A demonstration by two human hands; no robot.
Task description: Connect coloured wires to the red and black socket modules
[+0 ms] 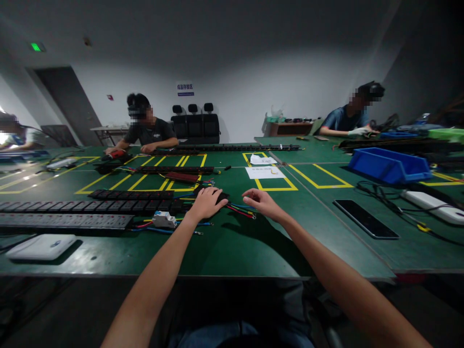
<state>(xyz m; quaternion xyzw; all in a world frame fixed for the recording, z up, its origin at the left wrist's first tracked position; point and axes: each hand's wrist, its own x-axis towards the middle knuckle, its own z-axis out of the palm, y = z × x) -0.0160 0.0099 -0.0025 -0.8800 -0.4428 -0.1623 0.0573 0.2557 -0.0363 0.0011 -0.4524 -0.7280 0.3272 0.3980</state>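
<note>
Head view: on a green tabletop point(217, 258), a person's left hand point(206, 204) lies palm-down over a black part point(222, 197); whether it grips cannot be told. Coloured wires point(239, 210) extend rightward from beneath, near the loosely curled, seemingly unfilled right hand point(267, 205).

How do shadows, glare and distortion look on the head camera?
Throughout the head view: dark shadow on the green, yellow-lined tabletop below the right hand; bright glints toward the left edge; wide-angle distortion seems to lean the grey rectangular door; detail is lost in the black part under the left hand.
</note>
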